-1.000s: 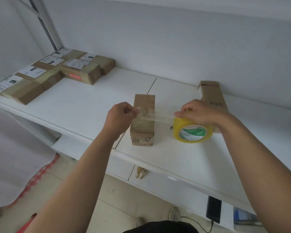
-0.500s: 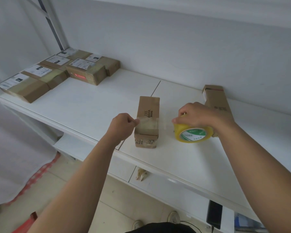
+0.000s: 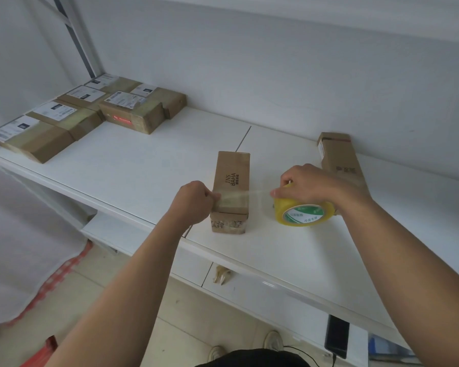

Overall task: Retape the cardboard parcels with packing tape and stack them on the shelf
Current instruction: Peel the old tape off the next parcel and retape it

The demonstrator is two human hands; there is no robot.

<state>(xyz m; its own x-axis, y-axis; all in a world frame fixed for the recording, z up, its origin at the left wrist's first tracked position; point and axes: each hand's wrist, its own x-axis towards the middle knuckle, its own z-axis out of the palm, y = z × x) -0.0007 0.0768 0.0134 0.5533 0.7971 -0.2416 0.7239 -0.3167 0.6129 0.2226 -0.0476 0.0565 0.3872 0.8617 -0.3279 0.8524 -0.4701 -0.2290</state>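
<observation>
White laminate shelf boards [image 3: 133, 165] are running from the left edge of the frame to the lower right, split by a thin seam at centre, with a plain white wall [image 3: 276, 62] rising behind them and a grey metal upright [image 3: 74, 35] slanting down in the upper left. Pale floor tiles [image 3: 112, 287] are showing below the shelf edge, a red-and-white checked strip [image 3: 56, 279] is lying at lower left, and a black phone [image 3: 336, 336] is sitting on a lower ledge at lower right. A cluster of 6 flat brown cardboard parcels with white labels [image 3: 85, 115] is sitting at the upper left of the shelf. A small upright brown cardboard box printed "JNS BAHA" [image 3: 232, 186] is standing at frame centre near the front edge. The left hand [image 3: 194, 201] is clenching its fingers around the free end of a clear tape strip [image 3: 252, 196], pressing it against the box's left side. The right hand [image 3: 306, 181] is grasping a yellow roll of packing tape with a green-and-white core label [image 3: 301, 214], resting on the shelf just right of the box, with the strip stretching between them. A long narrow brown cardboard carton [image 3: 339, 160] is lying behind the right hand, against the wall.
</observation>
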